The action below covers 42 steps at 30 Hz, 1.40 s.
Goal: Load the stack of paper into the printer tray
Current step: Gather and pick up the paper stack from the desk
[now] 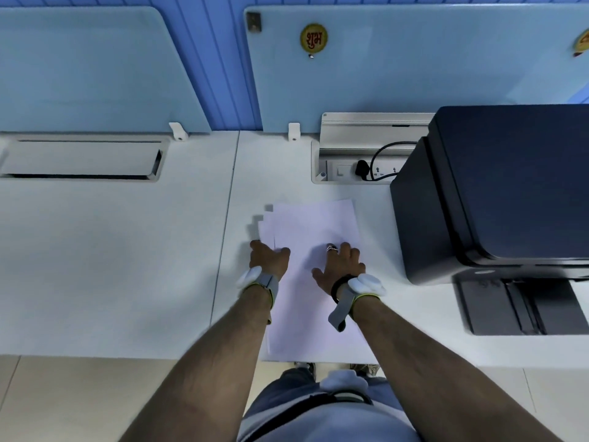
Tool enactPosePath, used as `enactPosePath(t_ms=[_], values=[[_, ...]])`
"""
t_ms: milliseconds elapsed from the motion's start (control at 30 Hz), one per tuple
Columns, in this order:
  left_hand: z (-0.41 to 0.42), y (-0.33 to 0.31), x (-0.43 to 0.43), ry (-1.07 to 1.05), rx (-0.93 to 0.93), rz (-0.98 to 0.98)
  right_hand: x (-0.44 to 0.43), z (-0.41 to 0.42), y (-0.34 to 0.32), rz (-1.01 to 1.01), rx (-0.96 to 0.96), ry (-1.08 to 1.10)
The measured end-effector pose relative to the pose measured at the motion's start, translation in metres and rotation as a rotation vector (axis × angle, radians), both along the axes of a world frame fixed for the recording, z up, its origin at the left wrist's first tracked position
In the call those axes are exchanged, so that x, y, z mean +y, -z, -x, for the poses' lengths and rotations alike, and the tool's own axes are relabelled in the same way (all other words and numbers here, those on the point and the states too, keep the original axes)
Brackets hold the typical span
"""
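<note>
Our forearms reach over the desk (pixel 111 266), left hand (pixel 269 260) curled at the paper stack's (pixel 314 224) edge, right hand (pixel 342 266) spread flat on top, sheets not yet lifted toward the printer tray (pixel 516 306) beside us.
</note>
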<state>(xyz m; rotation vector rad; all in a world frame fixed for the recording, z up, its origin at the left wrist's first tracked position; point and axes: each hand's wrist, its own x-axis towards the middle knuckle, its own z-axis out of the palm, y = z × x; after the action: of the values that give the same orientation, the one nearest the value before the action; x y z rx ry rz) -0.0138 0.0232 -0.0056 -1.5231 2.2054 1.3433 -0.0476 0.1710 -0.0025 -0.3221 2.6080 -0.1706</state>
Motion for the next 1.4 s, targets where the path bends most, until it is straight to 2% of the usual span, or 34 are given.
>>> enactPosePath(t_ms=[100,200,267,400,533,767,1167,1300,1400], values=[[0.003,0.002,-0.005,0.005,0.051,-0.058,0.000,0.004,-0.004,0.084,0.004,-0.039],[0.007,-0.009,-0.014,-0.042,0.280,-0.126,0.003,0.021,-0.013,0.261,-0.077,0.050],[0.013,-0.027,-0.023,-0.071,0.447,-0.177,0.003,0.039,-0.026,0.470,-0.068,0.210],[0.024,-0.064,-0.044,-0.086,0.704,-0.227,-0.009,0.072,-0.064,1.046,-0.020,0.464],[0.027,-0.093,-0.061,-0.140,0.874,-0.187,-0.010,0.088,-0.097,1.329,0.035,0.565],[0.025,-0.122,-0.071,-0.141,0.979,-0.146,-0.009,0.079,-0.127,1.427,0.126,0.433],[0.015,-0.116,-0.064,0.019,0.834,-0.054,-0.009,0.061,-0.127,1.344,0.128,0.401],[0.016,-0.118,-0.066,-0.032,0.928,-0.011,-0.005,0.059,-0.129,1.377,0.198,0.377],[0.016,-0.110,-0.057,0.046,0.829,-0.035,-0.006,0.056,-0.120,1.294,0.160,0.367]])
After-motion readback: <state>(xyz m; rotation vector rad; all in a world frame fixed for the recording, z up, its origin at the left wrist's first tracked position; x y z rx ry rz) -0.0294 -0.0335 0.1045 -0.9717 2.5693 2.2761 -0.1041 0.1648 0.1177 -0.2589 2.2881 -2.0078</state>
